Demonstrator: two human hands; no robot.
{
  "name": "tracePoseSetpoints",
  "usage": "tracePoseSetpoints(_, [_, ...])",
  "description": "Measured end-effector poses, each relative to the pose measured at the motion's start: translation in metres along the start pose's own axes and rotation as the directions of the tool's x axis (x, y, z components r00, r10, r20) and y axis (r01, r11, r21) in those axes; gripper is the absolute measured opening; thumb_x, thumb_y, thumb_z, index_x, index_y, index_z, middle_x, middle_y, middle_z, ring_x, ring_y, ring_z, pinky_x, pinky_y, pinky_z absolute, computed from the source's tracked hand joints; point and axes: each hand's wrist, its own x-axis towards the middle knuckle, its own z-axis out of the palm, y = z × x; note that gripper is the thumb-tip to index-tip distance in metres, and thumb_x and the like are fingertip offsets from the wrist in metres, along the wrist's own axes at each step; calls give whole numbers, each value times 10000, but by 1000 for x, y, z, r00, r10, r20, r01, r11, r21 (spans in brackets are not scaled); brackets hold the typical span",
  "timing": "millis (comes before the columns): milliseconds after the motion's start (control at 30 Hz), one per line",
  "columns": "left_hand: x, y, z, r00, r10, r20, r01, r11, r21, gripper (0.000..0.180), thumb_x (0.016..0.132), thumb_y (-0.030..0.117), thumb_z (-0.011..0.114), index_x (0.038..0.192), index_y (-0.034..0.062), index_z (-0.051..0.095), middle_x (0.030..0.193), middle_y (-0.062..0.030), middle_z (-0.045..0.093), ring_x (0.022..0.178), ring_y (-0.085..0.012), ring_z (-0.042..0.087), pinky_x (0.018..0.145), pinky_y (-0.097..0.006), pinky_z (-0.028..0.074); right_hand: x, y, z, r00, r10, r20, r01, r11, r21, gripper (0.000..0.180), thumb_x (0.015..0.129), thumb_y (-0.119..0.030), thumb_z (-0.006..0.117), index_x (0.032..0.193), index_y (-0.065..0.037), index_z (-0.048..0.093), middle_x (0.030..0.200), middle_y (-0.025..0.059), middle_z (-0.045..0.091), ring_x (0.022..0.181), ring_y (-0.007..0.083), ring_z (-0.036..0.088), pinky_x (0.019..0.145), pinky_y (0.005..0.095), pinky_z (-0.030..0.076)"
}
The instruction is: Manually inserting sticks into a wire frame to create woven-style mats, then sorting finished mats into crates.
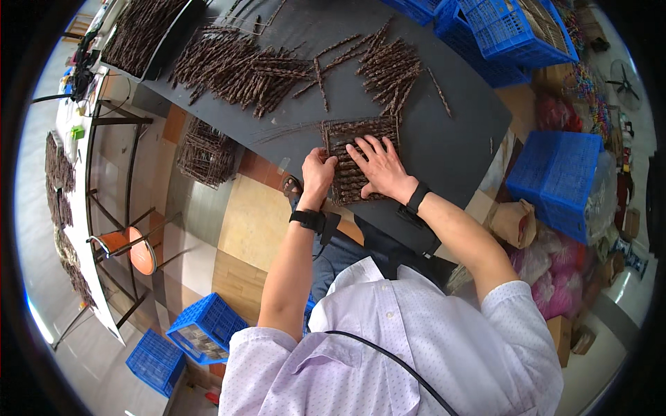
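Note:
A small rectangular panel of dark brown braided twig-like strips in a thin frame (357, 129) lies near the front edge of the dark grey table (454, 145). My right hand (381, 168) rests flat on the panel with its fingers spread. At the panel's left edge, my left hand (319, 173) is closed, thumb against fingers; what it pinches is too small to make out. Thin dark strands (288, 130) stretch leftward from the panel's upper left side. Beyond it lie a large loose heap of braided strips (239, 69) and a smaller bunch (392, 73).
A black tray (163, 41) full of strips stands at the table's far left. Finished-looking brown frames (207, 152) are stacked left of the table. Blue crates (555, 180) stand on the right, with more at the far right corner. An orange stool (142, 251) is at left.

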Motion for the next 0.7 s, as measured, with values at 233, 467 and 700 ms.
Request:
tracePoseSetpoints(233, [-29,20,1,938,330,-103,-294,918,267,323,822,115,633,1091,-60,595,1014,-218,611,958,-377,607,848,-426,483,-7,9,10,996,-27,-89,29,999,25,1044,570,-451,855,1426,-98,374,1431,120,404,1346,316,343,1091,548,287])
tracePoseSetpoints(467, [-3,15,-2,986,148,-76,-136,980,146,260,861,141,623,1051,-37,607,913,-179,673,865,-259,646,775,-363,493,-10,15,18,984,-94,-148,96,995,4,899,681,-458,791,1417,-107,413,1460,121,380,1374,308,310,1113,548,259])
tracePoseSetpoints(700, [-7,10,-2,954,293,-65,-281,948,148,269,875,146,616,1054,-48,566,877,-159,664,822,-254,642,746,-354,500,-15,14,24,988,-93,-126,87,995,-51,852,726,-474,754,1420,-117,413,1479,107,357,1396,305,269,1126,549,230])
